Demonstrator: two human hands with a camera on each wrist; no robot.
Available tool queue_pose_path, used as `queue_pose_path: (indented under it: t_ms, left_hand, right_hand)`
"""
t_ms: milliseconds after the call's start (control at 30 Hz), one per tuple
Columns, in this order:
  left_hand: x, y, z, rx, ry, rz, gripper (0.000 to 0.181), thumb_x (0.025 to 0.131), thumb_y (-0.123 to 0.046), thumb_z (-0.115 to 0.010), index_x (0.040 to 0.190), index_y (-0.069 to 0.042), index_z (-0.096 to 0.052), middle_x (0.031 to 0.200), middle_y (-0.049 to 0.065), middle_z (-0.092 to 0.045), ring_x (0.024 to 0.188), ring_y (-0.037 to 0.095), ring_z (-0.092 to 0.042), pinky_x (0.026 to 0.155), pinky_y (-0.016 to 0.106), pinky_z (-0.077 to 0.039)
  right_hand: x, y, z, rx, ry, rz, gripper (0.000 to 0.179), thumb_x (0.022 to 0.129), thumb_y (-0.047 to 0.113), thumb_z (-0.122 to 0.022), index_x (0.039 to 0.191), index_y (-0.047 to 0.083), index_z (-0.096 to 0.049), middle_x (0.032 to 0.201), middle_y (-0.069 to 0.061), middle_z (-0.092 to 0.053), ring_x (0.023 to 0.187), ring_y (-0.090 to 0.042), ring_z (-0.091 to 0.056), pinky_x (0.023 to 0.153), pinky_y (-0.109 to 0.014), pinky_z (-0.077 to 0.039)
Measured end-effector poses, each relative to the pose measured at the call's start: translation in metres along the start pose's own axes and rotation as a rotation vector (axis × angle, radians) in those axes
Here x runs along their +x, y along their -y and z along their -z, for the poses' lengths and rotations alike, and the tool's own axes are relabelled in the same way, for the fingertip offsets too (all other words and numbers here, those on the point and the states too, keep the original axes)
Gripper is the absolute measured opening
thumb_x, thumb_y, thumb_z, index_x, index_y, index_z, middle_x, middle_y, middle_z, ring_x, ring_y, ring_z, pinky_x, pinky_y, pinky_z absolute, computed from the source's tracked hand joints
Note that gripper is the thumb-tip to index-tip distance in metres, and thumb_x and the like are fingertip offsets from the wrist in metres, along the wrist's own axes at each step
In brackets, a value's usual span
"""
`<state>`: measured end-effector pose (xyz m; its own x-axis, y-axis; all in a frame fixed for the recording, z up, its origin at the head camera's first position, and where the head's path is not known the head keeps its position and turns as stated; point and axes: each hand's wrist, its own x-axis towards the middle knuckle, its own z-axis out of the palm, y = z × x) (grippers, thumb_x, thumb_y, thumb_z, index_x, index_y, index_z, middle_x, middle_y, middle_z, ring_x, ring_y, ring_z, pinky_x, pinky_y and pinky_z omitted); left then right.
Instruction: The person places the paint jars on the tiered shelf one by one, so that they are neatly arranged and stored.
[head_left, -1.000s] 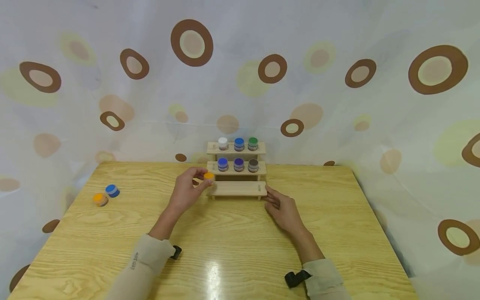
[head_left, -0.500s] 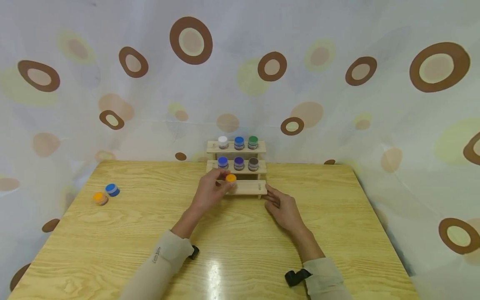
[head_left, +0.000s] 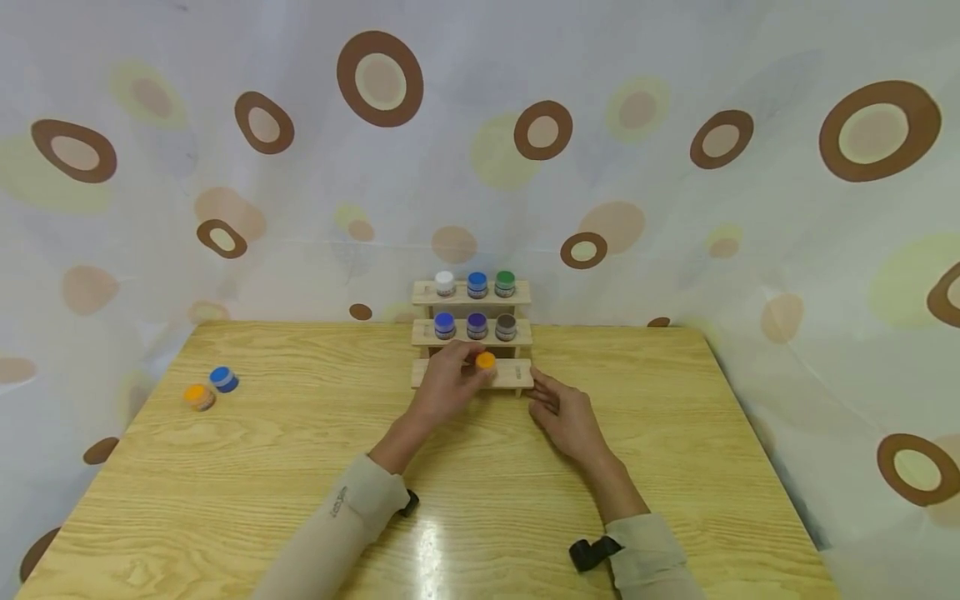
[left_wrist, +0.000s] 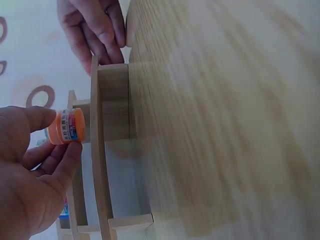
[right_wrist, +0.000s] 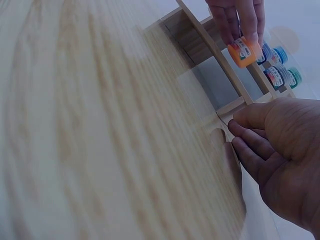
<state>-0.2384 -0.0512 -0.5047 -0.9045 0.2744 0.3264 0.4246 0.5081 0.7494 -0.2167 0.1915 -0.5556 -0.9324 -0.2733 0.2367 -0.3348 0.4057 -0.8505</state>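
My left hand (head_left: 447,387) pinches a small paint jar (head_left: 486,362) with an orange lid between thumb and fingers. The jar is held slightly above the lowest step of a three-tier wooden rack (head_left: 442,379); its printed label faces out in the left wrist view, where that hand (left_wrist: 30,170) is at the left. At the lowest step's right end, the fingertips of my right hand (head_left: 567,421) touch the wood with fingers loosely bent. In the right wrist view, the left hand's orange jar (right_wrist: 245,52) appears near the rack, above my right hand (right_wrist: 280,155).
Blue-violet (head_left: 445,326), purple (head_left: 477,326) and dark brown jars (head_left: 506,327) stand on the middle step. White (head_left: 445,284), blue (head_left: 477,285) and green jars (head_left: 505,284) stand on top. Another orange jar (head_left: 199,397) and a blue jar (head_left: 223,379) sit on the table's left.
My left hand has carried the orange jar rightward, from the lowest step's left end to just right of its middle. The right hand has stayed at the rack's end.
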Motion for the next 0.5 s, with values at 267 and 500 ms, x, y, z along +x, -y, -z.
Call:
queue_pose_path:
  t_ms: [267, 500]
  left_hand:
    - [0.006, -0.002, -0.012, 0.025, 0.024, -0.004, 0.04, 0.101, -0.012, -0.075, 0.136, 0.005, -0.064, 0.125, 0.017, -0.066, 0.114, 0.028, -0.07, 0.095, 0.032, -0.061]
    - [0.012, -0.006, -0.018, 0.034, 0.063, 0.03, 0.04, 0.102, -0.013, -0.074, 0.137, 0.003, -0.064, 0.129, 0.017, -0.065, 0.116, 0.028, -0.069, 0.095, 0.032, -0.061]
  right_hand:
    - [0.001, 0.002, 0.001, -0.005, 0.0, -0.004, 0.058, 0.101, -0.005, -0.067, 0.155, -0.005, -0.047, 0.142, -0.026, -0.063, 0.125, -0.037, -0.068, 0.102, -0.035, -0.057]
    - [0.001, 0.002, 0.001, -0.001, 0.004, -0.018, 0.058, 0.101, -0.004, -0.067, 0.155, -0.004, -0.047, 0.143, -0.025, -0.063, 0.125, -0.036, -0.068, 0.102, -0.036, -0.057]
